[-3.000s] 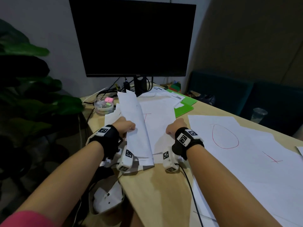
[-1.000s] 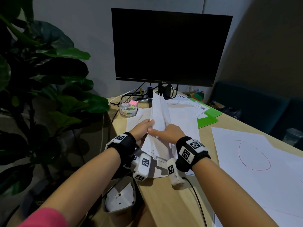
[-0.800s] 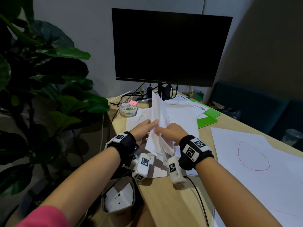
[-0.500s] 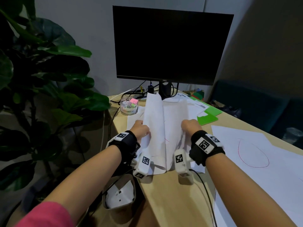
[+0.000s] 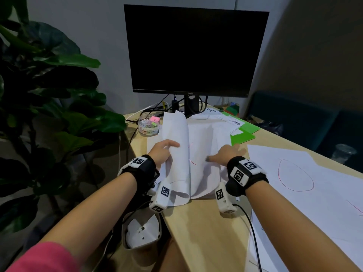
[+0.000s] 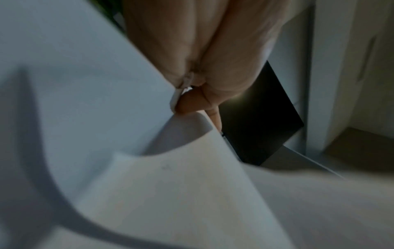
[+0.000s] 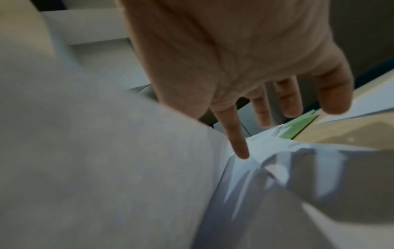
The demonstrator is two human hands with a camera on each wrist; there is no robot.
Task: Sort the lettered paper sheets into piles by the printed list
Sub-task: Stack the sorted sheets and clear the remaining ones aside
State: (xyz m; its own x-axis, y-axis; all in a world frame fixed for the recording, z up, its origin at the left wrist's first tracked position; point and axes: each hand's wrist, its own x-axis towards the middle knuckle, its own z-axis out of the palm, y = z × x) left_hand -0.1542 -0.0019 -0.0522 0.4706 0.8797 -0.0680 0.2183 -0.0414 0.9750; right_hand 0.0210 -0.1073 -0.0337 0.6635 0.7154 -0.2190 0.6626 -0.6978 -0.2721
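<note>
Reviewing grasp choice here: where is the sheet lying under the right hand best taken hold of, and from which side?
Grip its right long edge from the right, probably. The right hand lies spread open there, while the left hand pinches the lifted sheets clear of the flat sheet.

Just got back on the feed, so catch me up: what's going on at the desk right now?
A person is leafing through a stack of white paper sheets in front of the monitor. The left hand pinches a lifted, curled bundle of sheets, which stands up from the stack. The right hand lies open, fingers spread, pressing the stack flat. A sheet with a red oval lies separately to the right.
</note>
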